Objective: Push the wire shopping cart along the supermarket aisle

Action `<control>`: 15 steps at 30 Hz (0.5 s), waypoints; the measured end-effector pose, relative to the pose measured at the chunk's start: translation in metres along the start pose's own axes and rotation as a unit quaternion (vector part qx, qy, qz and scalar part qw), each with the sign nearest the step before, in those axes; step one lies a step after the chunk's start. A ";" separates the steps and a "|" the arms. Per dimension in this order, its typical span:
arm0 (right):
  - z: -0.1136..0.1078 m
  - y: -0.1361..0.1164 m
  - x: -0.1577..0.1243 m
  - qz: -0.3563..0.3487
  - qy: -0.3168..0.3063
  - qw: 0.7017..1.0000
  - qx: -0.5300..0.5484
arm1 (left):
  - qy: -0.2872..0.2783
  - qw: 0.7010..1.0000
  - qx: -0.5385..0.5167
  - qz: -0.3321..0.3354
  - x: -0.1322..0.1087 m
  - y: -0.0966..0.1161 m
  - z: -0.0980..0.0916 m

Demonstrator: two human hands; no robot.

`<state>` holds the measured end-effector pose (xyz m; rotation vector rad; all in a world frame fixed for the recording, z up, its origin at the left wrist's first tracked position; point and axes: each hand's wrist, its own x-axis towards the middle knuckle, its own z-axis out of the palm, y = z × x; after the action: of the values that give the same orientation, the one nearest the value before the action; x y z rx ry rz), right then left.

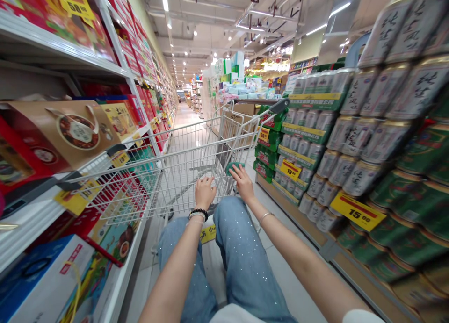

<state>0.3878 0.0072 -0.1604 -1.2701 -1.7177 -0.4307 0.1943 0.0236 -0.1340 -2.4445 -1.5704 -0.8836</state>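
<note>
Left hand [205, 192] and right hand [242, 183] grip the cart handle [234, 166]. Gift boxes [63, 136] flank left, stacked cans [351, 140] right; yellow tags [358, 211] read 15.00, 19.00.

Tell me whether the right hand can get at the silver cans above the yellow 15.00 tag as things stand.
Probably yes. The right hand grips the cart handle, and the silver cans are stacked openly on that side with nothing between. It would have to let go first.

The cart [168, 173] is silver-grey wire with a green handle [234, 166]. The jeans [242, 253] are pale blue, speckled with glinting dots. Price tags [357, 211] are yellow; cans [361, 136] white with black lettering.
</note>
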 end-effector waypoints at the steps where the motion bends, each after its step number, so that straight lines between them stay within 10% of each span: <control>1: -0.002 0.000 -0.005 -0.006 -0.024 1.000 0.005 | -0.004 1.000 0.003 -0.003 0.001 0.000 -0.001; 4: -0.019 0.002 -0.003 -0.019 -0.044 0.999 0.020 | -0.012 1.000 0.010 -0.005 0.002 0.001 -0.001; 9: -0.055 0.006 0.051 -0.002 0.090 0.996 0.015 | 0.006 1.000 0.014 0.000 -0.003 0.000 0.003; 15: -0.051 0.000 0.080 0.020 0.136 0.990 -0.028 | 0.024 1.000 0.014 0.007 -0.006 -0.002 0.005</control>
<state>0.4086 0.0152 -0.0677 -1.2226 -1.4568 -0.6035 0.1934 0.0219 -0.1417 -2.3942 -1.5369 -0.9037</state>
